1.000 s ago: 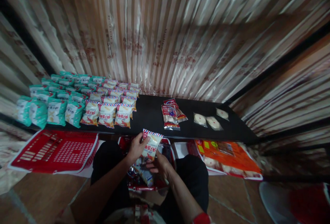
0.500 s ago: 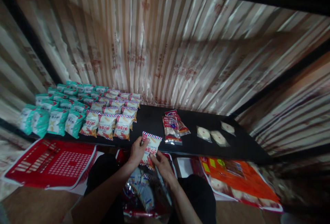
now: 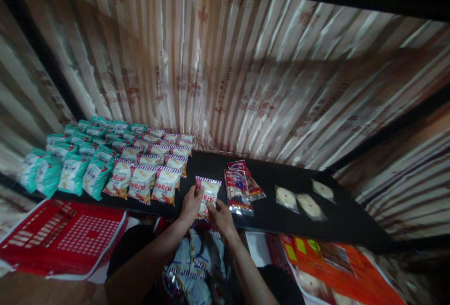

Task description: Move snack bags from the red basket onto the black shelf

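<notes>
Both my hands hold one small snack packet [image 3: 209, 194] with a striped top edge, over the front of a black shelf [image 3: 267, 211]. My left hand [image 3: 190, 205] grips its left side. My right hand [image 3: 219, 215] pinches its lower right corner. To the left of the packet stand rows of matching striped packets [image 3: 154, 174], and further left rows of teal packets [image 3: 70, 169]. Below my arms lies a clear bag with more striped packets [image 3: 197, 267].
Two red packets [image 3: 239, 185] lie right of my hands, then three clear-wrapped pale round cakes [image 3: 302, 199]. A red plastic basket [image 3: 59, 237] sits lower left, an orange bag [image 3: 333, 267] lower right. A striped sheet hangs behind the shelf.
My hands carried the striped packet up from my lap to the shelf's front, beside the striped rows. The view tilted upward.
</notes>
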The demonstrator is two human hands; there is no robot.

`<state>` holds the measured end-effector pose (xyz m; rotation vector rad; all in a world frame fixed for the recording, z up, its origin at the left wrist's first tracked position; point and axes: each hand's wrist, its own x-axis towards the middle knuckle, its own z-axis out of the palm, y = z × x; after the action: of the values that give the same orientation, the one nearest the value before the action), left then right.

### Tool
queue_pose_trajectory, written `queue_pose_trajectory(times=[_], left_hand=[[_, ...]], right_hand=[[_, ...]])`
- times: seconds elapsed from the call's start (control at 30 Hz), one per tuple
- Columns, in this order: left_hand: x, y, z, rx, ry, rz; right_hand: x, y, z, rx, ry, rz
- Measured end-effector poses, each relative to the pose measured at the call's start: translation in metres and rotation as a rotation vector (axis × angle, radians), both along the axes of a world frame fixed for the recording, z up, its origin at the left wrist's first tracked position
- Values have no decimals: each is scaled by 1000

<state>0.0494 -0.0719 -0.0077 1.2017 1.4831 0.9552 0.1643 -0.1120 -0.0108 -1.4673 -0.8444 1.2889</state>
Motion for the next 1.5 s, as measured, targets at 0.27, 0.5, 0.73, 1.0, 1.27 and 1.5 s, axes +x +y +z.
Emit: queue_pose_trajectory(times=[0.27, 0.5, 0.73, 1.0, 1.27, 1.5], left_hand=[[12, 22, 10, -23, 213, 14], [24, 44, 15, -58, 401, 5], [34, 66, 6, 68, 562, 62], [46, 93, -13, 188, 603, 140], [51, 113, -25, 270, 573, 199], [50, 123, -20, 302, 590, 151]], right_hand=[[5, 38, -6, -18, -126, -35], [4, 71, 2, -13, -223, -56], [8, 112, -9, 32, -277, -101], [16, 154, -13, 65, -450, -113], [18, 189, -23, 105, -533, -159], [9, 206, -21, 99, -599, -190]])
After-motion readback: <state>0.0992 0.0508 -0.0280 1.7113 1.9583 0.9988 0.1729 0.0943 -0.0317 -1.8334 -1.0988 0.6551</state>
